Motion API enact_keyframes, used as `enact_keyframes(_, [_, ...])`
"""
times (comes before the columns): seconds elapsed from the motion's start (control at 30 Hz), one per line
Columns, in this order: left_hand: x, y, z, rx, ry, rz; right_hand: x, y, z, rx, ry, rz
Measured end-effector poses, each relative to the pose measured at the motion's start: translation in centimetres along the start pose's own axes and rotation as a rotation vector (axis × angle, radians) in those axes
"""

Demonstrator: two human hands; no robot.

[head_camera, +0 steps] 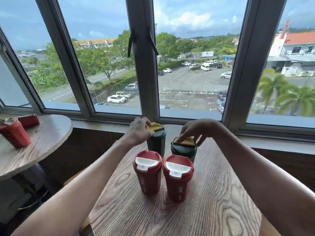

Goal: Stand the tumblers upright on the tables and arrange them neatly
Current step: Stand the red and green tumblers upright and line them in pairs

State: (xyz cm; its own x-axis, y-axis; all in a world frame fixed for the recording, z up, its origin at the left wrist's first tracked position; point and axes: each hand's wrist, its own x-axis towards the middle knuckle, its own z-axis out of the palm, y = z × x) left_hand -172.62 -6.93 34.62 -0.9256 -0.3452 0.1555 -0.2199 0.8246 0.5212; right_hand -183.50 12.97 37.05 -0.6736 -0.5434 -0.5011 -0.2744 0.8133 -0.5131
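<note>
While both of my arms reach forward over the near wooden table [213, 210], my left hand [140, 129] sits curled on top of the left dark green tumbler [156, 142], fingers bent over its yellow lid [156, 126] and gripping the rim. My right hand [196, 129] is looser, fingers spread apart, with the index fingertip [179, 140] pressing down on the yellow lid [185, 141] of the right dark green tumbler [184, 151]; the other fingers hang just beyond the lid, and I cannot tell whether they touch it.

Taking the right dark green tumbler as my landmark: the left green one stands upright just beside it, to its left and a little farther toward the window [141, 57]. Right in front of the landmark, nearer to me, stands a red tumbler [178, 179] with a white flip lid, upright and overlapping the landmark's lower body in this view. A second red tumbler [147, 172], also white-lidded and upright, stands just left of that one, in front of the left green tumbler. The four form a tight two-by-two block, near one another; I cannot tell whether any touch.

Well apart to the landmark's left, across a gap, a separate round wooden table [42, 142] carries another red tumbler [15, 134], leaning in this wide view, and a red object [29, 120] lying behind it, too blurred to name.
</note>
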Motion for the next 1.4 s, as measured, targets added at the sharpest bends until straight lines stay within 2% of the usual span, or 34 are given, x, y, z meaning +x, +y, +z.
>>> enact_keyframes(0.1, [3.3,-0.5,-0.1,-0.01,-0.03,-0.01,-0.2,0.9,-0.1,0.055,-0.053,-0.027])
enact_keyframes(0.23, [6.0,-0.1,0.5,-0.069,-0.36,-0.143,0.4,2.1,0.3,0.178,-0.069,-0.053])
enact_keyframes(0.3, [6.8,0.2,0.6,-0.078,-0.442,-0.17,0.5,2.6,0.3,0.235,-0.085,-0.049])
enact_keyframes(0.63, [7.7,1.0,-0.5,0.042,-0.577,0.007,0.8,3.1,0.4,0.33,-0.112,-0.032])
enact_keyframes(0.73, [7.3,1.3,-0.5,0.133,-0.543,0.099,0.8,3.0,0.4,0.34,-0.116,-0.023])
enact_keyframes(0.87, [6.7,1.3,-0.4,0.129,-0.524,0.178,0.9,3.0,0.4,0.344,-0.101,-0.017])
enact_keyframes(1.23, [5.9,2.5,-0.3,0.144,-0.679,0.227,0.7,2.8,0.7,0.34,-0.084,-0.015])
enact_keyframes(1.4, [5.6,2.0,0.0,0.143,-0.685,0.216,0.5,2.7,0.6,0.34,-0.084,-0.007])
